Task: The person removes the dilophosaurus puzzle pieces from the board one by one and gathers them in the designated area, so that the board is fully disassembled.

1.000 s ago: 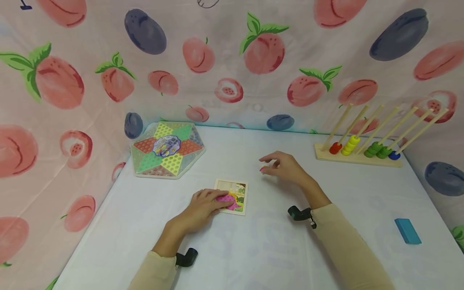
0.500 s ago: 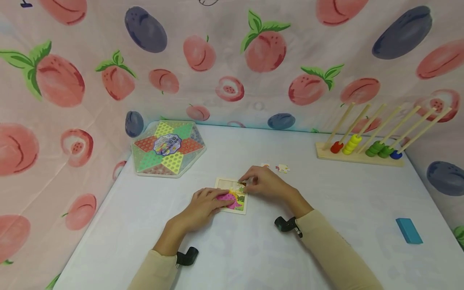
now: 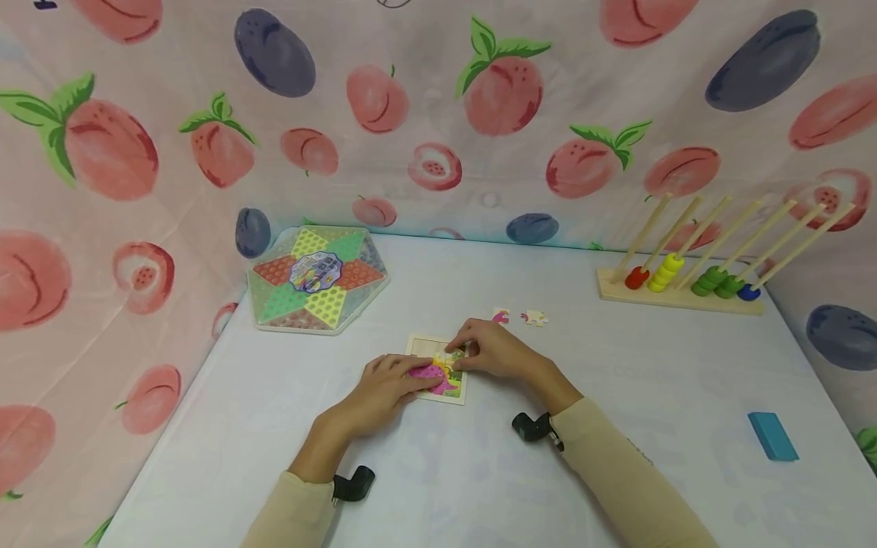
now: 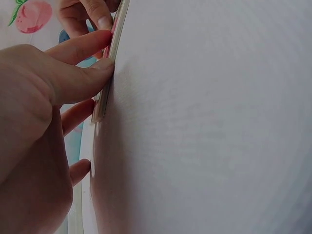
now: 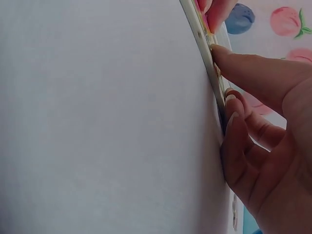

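Observation:
A small square jigsaw puzzle point(image 3: 420, 347) in a pale wooden frame lies mid-table, its upper left part bare wood. My left hand point(image 3: 380, 396) rests on its left side, fingers stretched over the pink picture; in the left wrist view the thumb point(image 4: 90, 80) lies at the frame's near edge. My right hand point(image 3: 500, 352) is at the upper right corner, index finger and thumb pinching a puzzle piece point(image 3: 455, 355) there. The right wrist view has the right thumb point(image 5: 243, 66) on the puzzle, other fingers curled at its side. Loose puzzle pieces point(image 3: 534, 318) lie beyond the right hand.
A hexagonal Chinese checkers board point(image 3: 281, 308) lies at the back left. At the back right stands a wooden peg rack point(image 3: 685, 299) with coloured beads. A blue block point(image 3: 773, 436) is on the right. Fruit-patterned cloth hangs behind the white table.
My right hand has come from beside a pink piece beyond the puzzle down and left to its upper right corner, uncovering the loose pieces. My left hand has stayed put.

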A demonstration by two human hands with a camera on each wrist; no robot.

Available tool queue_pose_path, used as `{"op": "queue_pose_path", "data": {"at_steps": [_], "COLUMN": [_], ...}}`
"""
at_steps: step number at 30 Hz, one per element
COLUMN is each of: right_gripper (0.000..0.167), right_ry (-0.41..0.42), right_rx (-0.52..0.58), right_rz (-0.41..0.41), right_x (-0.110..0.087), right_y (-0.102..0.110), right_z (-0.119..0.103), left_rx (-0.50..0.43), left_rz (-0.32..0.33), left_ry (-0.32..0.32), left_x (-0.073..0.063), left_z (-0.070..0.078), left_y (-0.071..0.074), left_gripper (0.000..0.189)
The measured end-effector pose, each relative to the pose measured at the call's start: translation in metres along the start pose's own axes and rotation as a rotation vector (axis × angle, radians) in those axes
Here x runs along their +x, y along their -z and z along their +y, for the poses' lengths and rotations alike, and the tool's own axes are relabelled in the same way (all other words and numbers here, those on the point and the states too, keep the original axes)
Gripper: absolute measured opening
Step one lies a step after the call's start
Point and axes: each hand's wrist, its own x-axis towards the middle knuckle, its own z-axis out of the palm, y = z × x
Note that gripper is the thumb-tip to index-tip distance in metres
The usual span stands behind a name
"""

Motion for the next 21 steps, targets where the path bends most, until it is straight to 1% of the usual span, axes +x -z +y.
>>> {"op": "queue_pose_path", "data": {"at_steps": [9, 21], "right_gripper": [0.021, 0.016], "right_ry": [0.015, -0.039], "right_rx": [0.023, 0.023], "right_rz": [0.019, 0.064], "right_x": [-0.0018, -0.0012], "right_y": [-0.0016, -0.0064], "right_z": [0.0011, -0.0009], "left_rx": [-0.013, -0.011], "left_rz": [-0.010, 0.011], "left_ry": [0.012, -0.003], "left_x": [-0.0004, -0.0004], "left_z": [0.0022, 0.0015], "left_y": [0.0020, 0.0002], "left_gripper": [0.038, 0.038]}}
